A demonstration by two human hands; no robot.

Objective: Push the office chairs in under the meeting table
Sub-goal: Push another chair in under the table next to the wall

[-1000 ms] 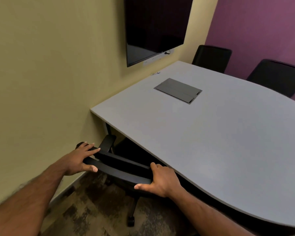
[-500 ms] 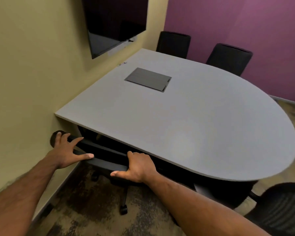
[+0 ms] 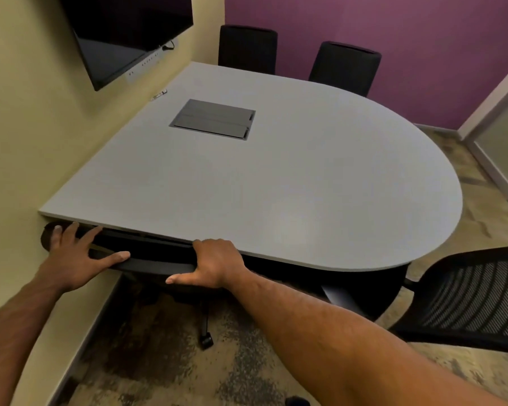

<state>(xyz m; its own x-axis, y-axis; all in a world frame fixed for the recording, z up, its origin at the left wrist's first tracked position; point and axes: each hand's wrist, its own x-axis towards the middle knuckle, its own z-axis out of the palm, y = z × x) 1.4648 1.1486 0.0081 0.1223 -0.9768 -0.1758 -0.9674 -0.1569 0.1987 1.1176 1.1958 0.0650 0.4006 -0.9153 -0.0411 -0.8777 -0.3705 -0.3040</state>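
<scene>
A black office chair [image 3: 156, 263] stands at the near left edge of the grey meeting table [image 3: 291, 183], its backrest top against the table edge and its seat hidden beneath. My left hand [image 3: 77, 256] lies over the left end of the backrest, fingers spread. My right hand [image 3: 211, 265] grips the right end, thumb under the rim. A mesh-backed chair [image 3: 469, 297] stands at the right, clear of the table. Two more black chairs [image 3: 247, 48] [image 3: 345, 67] sit against the far edge.
The yellow wall [image 3: 27, 127] runs close along the left, next to the chair. A dark screen [image 3: 123, 33] hangs on it. A power box lid [image 3: 213, 118] is set in the tabletop. One castor [image 3: 206, 341] shows on the patterned carpet. A glass door [image 3: 499, 142] is at right.
The chair has rolled further under the table; its backrest now meets the table edge. Both hands stayed on the backrest and moved forward with it. My view has swung right.
</scene>
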